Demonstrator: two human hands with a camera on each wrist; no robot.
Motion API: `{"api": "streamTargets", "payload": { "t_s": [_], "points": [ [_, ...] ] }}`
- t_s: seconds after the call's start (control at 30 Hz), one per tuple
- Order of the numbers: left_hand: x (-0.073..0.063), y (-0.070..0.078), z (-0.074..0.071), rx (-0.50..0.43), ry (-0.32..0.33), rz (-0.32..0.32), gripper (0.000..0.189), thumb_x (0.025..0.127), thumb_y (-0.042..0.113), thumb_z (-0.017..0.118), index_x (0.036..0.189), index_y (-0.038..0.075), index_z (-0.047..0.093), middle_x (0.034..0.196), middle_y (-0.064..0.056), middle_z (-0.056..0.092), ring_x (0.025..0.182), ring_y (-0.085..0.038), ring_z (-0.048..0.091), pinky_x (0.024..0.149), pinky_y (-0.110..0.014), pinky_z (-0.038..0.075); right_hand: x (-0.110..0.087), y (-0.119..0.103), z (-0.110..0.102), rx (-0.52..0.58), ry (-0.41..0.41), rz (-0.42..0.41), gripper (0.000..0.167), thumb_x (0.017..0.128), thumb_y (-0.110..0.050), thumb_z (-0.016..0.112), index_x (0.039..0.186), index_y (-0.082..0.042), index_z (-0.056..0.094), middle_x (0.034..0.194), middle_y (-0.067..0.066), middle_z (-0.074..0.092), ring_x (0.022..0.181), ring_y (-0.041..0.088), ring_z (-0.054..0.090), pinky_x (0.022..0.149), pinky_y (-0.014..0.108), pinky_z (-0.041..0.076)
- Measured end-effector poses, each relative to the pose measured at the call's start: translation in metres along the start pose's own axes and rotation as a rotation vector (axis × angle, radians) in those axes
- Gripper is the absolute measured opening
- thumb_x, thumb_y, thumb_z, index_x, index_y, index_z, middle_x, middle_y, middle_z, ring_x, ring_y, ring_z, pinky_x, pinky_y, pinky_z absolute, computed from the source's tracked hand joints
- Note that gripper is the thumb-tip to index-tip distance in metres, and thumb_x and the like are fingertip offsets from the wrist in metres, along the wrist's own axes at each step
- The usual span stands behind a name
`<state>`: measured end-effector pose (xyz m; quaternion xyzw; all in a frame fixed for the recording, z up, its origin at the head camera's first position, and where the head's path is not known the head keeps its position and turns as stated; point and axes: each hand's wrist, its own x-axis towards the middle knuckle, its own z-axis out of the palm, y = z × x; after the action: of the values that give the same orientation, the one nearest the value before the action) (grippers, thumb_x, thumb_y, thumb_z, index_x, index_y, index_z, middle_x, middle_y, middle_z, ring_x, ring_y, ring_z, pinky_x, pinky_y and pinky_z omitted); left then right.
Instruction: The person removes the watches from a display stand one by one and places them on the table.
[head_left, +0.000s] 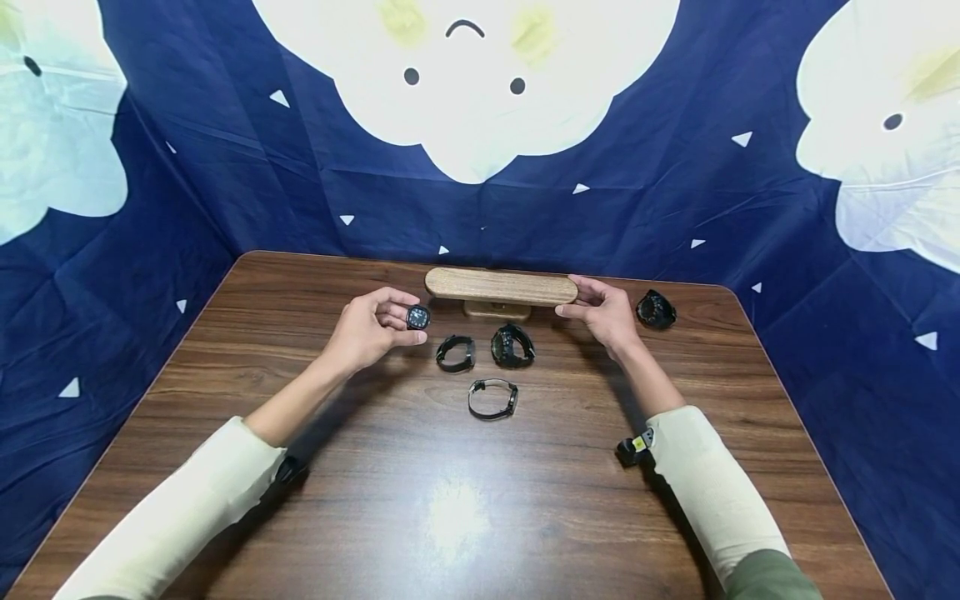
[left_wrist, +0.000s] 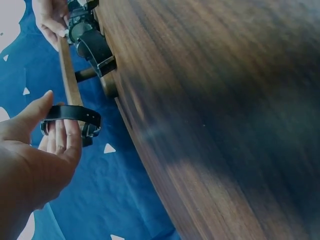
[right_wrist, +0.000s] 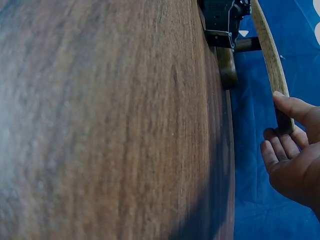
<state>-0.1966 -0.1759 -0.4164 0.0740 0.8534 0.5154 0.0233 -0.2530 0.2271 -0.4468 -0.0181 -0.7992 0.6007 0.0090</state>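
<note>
A wooden T-shaped stand (head_left: 498, 285) is near the far edge of the table, its long rounded bar above a small base. My right hand (head_left: 606, 317) holds the right end of that bar; in the right wrist view the thumb (right_wrist: 295, 107) lies on one side and the fingers on the other. My left hand (head_left: 367, 327) holds a black watch (head_left: 417, 317) beside the bar's left end. Seen from the left wrist, its closed strap (left_wrist: 75, 113) loops around the fingers, with the thumb against it.
Between the hands, a black band-style watch (head_left: 469, 353), a chunky black watch (head_left: 503, 347) and a slim watch (head_left: 513, 400) lie on the brown table (head_left: 375, 500). Another black watch (head_left: 656, 309) lies right of my right hand. A blue cloud-patterned cloth (head_left: 300, 167) hangs behind.
</note>
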Motion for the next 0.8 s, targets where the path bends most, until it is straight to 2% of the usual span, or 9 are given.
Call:
{"api": "streamTargets", "payload": {
  "t_s": [0.23, 0.5, 0.8],
  "points": [
    [-0.004, -0.002, 0.002, 0.017, -0.015, 0.007, 0.055, 0.083, 0.009, 0.1, 0.132, 0.005, 0.075, 0.113, -0.017, 0.081, 0.087, -0.01, 0.073, 0.077, -0.017, 0.06, 0.0, -0.002, 0.001, -0.005, 0.005, -0.003, 0.07, 0.09, 0.0, 0.092, 0.155, -0.007, 0.068, 0.152, 0.023, 0.072, 0.136, 0.027, 0.073, 0.096, 0.011, 0.059],
    [-0.009, -0.002, 0.004, 0.066, -0.028, 0.008, 0.055, 0.079, 0.009, 0.102, 0.127, 0.008, 0.075, 0.104, -0.009, 0.081, 0.083, -0.011, 0.071, 0.074, -0.02, 0.058, -0.002, -0.002, 0.0, -0.007, -0.004, 0.001, 0.071, 0.091, -0.001, 0.092, 0.157, -0.007, 0.066, 0.155, 0.023, 0.07, 0.143, 0.037, 0.069, 0.098, 0.011, 0.06],
    [-0.015, -0.008, 0.008, 0.102, -0.099, -0.048, 0.056, 0.076, 0.01, 0.103, 0.123, 0.009, 0.072, 0.094, -0.004, 0.081, 0.08, -0.012, 0.072, 0.073, -0.024, 0.058, -0.002, -0.004, 0.0, 0.005, -0.005, -0.002, 0.071, 0.09, 0.002, 0.091, 0.156, -0.005, 0.066, 0.154, 0.025, 0.07, 0.143, 0.039, 0.069, 0.093, 0.009, 0.059]
  ]
}}
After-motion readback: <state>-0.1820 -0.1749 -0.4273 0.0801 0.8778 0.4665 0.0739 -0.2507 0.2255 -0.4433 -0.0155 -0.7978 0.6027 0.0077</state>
